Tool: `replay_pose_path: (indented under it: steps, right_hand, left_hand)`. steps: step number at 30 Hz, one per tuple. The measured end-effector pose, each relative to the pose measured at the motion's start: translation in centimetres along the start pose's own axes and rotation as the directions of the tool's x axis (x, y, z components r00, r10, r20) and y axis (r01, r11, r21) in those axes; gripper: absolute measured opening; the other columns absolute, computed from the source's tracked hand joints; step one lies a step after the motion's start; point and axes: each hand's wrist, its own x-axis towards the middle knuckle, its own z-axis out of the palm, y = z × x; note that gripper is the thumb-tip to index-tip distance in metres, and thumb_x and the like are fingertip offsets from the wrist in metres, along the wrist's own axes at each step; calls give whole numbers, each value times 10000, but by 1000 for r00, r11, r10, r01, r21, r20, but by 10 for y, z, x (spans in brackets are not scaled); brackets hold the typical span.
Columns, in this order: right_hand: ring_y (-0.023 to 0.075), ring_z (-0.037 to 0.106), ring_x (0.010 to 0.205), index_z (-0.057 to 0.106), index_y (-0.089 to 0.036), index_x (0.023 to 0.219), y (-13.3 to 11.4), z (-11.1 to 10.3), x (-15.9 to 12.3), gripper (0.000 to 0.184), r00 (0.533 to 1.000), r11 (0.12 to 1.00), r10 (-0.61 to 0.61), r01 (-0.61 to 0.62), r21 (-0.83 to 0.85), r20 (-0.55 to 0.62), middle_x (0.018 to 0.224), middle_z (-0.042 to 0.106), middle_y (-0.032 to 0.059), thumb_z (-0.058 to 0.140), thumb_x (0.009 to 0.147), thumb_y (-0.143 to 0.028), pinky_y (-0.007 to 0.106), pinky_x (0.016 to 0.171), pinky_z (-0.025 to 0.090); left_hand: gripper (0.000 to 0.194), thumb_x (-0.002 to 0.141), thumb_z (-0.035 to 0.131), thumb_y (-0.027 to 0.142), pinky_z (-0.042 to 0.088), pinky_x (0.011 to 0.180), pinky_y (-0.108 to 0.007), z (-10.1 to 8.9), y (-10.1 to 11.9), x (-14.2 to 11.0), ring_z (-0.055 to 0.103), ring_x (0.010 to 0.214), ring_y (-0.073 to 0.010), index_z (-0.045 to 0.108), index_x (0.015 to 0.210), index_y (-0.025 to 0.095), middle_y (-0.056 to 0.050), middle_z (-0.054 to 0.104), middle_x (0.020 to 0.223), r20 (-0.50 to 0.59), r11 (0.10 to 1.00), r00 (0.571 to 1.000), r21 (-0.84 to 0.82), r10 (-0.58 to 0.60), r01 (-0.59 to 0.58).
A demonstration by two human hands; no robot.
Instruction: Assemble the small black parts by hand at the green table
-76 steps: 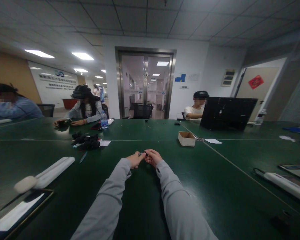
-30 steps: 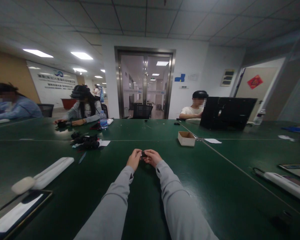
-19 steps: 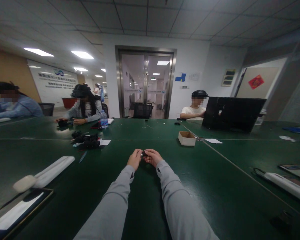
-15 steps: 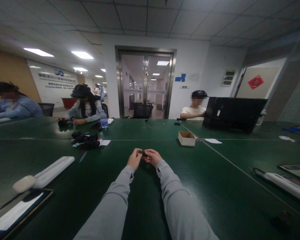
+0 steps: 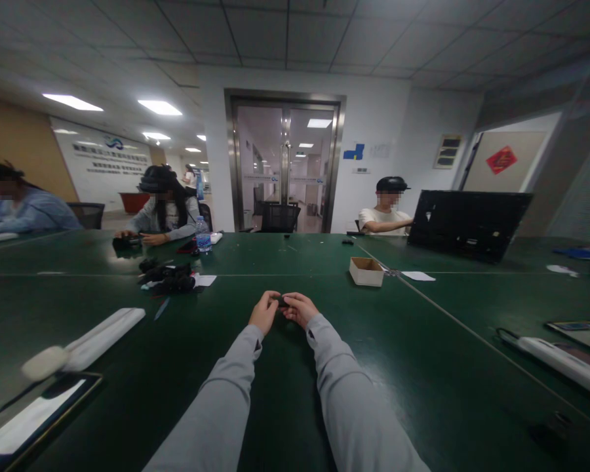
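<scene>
R hand (image 5: 299,309) is pinching a sm. dark piece (image 5: 282,301) over the worktop (image 5: 423,393); L hand (image 5: 264,314) is curling close beside it, grip unclear from where I'm standing. Handling's looking unfinished, piece not yet put down; box (image 5: 365,275) is sitting beyond, to hands' R.

My left hand (image 5: 264,313) is steeper, and the black monitor (image 5: 465,226) sits farther right.
Slanted across centre frame a moment ago, my hand now stands more upright, arched beside the small dark piece (image 5: 282,302). Right of centre, a co-worker's arm (image 5: 389,227) stretches farther, toward the turned screen's left edge.
</scene>
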Motion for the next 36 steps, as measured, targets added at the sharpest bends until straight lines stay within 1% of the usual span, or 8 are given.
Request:
replay_pose_path:
  steps: [5,11,15,19,25,29,33,36]
  right_hand:
    - [84,550,418,522,-138,849,0,-1,0,140,1000,1000,-7,7,0,7,507,584,3,582,729,-179,166,408,437]
    - [90,552,423,526,-135,822,-1,0,-1,95,1000,1000,-6,5,15,21,519,598,24,567,742,-164,172,413,437]
    - [91,549,422,535,-135,818,-2,0,-2,108,1000,1000,1,-1,21,13,516,595,20,587,732,-176,176,412,433]
    - [93,554,430,536,-134,819,-2,0,-2,115,1000,1000,-12,11,21,20,520,598,21,590,725,-173,178,420,435]
    - [87,551,425,525,-134,852,-1,-1,0,110,1000,1000,-2,2,1,7,523,605,26,547,748,-162,172,425,433]
    - [89,552,427,524,-138,838,-1,0,0,115,1000,1000,-5,5,0,6,524,603,22,568,735,-166,178,434,439]
    - [89,549,424,521,-145,819,-1,1,-1,107,1000,1000,-13,13,16,-16,507,591,11,572,725,-151,184,437,445]
    - [98,558,433,511,-150,799,-1,1,-1,109,999,999,-18,19,36,-43,496,583,6,567,710,-118,189,437,447]
  left_hand:
    - [248,678,467,190,387,622,-216,0,2,0,501,633,-102,543,914,189,23,526,672,-22,1000,1000,-13,-6,5]
    - [268,770,368,361,353,514,-214,-1,12,-5,441,472,-96,544,870,184,51,437,478,11,998,998,-27,-61,61]
    - [249,707,423,272,352,503,-194,-1,13,-5,464,519,-89,528,916,185,38,489,569,21,991,995,-94,-95,96]
    - [234,719,397,293,348,477,-196,1,8,-2,438,472,-91,541,866,181,44,465,499,41,989,994,-105,-99,103]
    - [220,735,401,282,358,506,-203,5,4,1,465,496,-97,561,861,200,35,503,529,-70,992,990,24,-124,126]
    - [288,787,349,369,360,527,-216,3,2,2,473,505,-109,593,811,216,23,517,524,-55,988,995,126,-81,88]
    - [204,747,412,286,369,561,-209,6,1,6,504,585,-109,590,832,234,17,589,679,-43,991,997,113,-66,71]
    - [222,762,384,297,368,563,-212,10,3,7,501,597,-114,593,807,239,12,591,699,-46,990,997,127,-55,60]
